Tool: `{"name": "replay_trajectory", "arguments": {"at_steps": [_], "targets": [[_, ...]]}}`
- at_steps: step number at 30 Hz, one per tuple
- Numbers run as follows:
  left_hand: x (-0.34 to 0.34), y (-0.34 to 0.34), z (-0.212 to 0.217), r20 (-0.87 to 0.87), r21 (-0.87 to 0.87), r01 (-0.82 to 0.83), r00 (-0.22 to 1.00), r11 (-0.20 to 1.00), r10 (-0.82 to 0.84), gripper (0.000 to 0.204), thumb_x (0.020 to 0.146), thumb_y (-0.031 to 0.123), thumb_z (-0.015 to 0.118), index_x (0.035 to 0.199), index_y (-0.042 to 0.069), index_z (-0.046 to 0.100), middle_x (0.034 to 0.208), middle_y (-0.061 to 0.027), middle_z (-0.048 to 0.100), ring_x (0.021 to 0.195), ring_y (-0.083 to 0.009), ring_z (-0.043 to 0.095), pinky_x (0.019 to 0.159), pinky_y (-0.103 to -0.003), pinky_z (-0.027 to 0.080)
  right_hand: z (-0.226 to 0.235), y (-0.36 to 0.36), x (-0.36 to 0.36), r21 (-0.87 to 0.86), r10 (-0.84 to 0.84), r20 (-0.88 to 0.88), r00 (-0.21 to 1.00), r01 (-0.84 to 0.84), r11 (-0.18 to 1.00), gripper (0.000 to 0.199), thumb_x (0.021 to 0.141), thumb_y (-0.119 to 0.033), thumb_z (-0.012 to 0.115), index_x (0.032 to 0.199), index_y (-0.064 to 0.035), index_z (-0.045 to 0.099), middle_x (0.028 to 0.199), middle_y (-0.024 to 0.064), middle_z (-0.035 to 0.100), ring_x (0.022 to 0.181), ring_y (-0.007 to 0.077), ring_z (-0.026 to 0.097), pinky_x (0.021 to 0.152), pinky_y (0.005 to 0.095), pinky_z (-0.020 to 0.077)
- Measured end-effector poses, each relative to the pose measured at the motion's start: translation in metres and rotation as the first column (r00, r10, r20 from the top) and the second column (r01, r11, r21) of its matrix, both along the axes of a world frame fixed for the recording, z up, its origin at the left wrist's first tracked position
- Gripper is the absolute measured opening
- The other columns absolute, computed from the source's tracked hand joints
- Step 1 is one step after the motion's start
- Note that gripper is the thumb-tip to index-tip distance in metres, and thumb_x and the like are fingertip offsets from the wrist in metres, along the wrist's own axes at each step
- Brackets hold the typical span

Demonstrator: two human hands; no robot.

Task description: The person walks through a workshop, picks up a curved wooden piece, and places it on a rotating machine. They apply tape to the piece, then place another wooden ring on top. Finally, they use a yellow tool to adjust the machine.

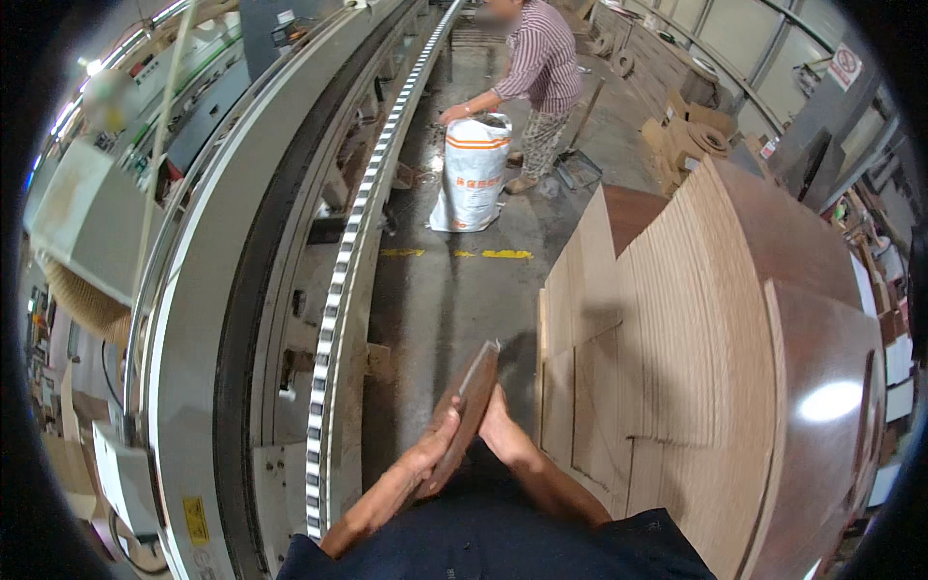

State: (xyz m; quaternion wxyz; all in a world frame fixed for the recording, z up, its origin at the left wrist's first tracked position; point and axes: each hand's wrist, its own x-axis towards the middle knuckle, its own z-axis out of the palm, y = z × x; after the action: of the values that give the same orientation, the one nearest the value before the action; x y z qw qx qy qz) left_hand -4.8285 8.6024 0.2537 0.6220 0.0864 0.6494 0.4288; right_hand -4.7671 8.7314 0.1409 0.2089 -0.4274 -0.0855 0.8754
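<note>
One brown board (477, 398): up in the air in front of me, between my two hands.
Left hand (437, 447): pressed on the board's left side, with the fingers along it.
Right hand (497, 421): on the other side, so both hands squeeze the board together.
Holding it well: I should push the same from each side, keep my fingers off the thin edge, and not bump the tall wood stack (681, 329).
Board's look: flat and thin, with a pale edge. It tips, its far end up and to the right. I can't tell if it is just one sheet.
Near my right: the wood stack, pale stripy sides, shiny brown top.
Near my left: a long machine (208, 290) and a black-and-white strip (343, 261).
Far ahead: a person (551, 58) touching a white sack (471, 179).
</note>
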Motion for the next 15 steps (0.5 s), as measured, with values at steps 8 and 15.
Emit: {"name": "replay_trajectory", "arguments": {"at_steps": [8,15], "targets": [[-0.152,0.21,0.005,-0.19,-0.043,-0.009,0.982,0.999,0.001,0.09,0.089,0.076,0.038,0.132,-0.001,0.054,0.119,-0.0161,0.06,0.107,-0.0238,0.056,0.083,-0.034,0.049,0.099,0.208,-0.131,0.14,-0.109,0.022,0.994,0.105,0.985,0.05,0.099,-0.055,0.043,0.12,-0.0108,0.052,0.108,0.0068,0.051,0.088,0.0285,0.053,0.082,0.0476,0.0461],[-0.253,0.415,-0.03,-0.262,0.178,0.345,0.919,0.922,-0.293,0.079,0.096,0.065,0.037,0.127,-0.006,0.055,0.121,-0.0193,0.059,0.111,-0.0269,0.056,0.096,-0.036,0.043,0.081,0.397,-0.208,0.005,-0.317,-0.074,0.946,0.318,0.948,0.054,0.092,-0.061,0.052,0.116,-0.0133,0.056,0.095,0.0047,0.056,0.081,0.0256,0.058,0.075,0.0461,0.0501]]}}
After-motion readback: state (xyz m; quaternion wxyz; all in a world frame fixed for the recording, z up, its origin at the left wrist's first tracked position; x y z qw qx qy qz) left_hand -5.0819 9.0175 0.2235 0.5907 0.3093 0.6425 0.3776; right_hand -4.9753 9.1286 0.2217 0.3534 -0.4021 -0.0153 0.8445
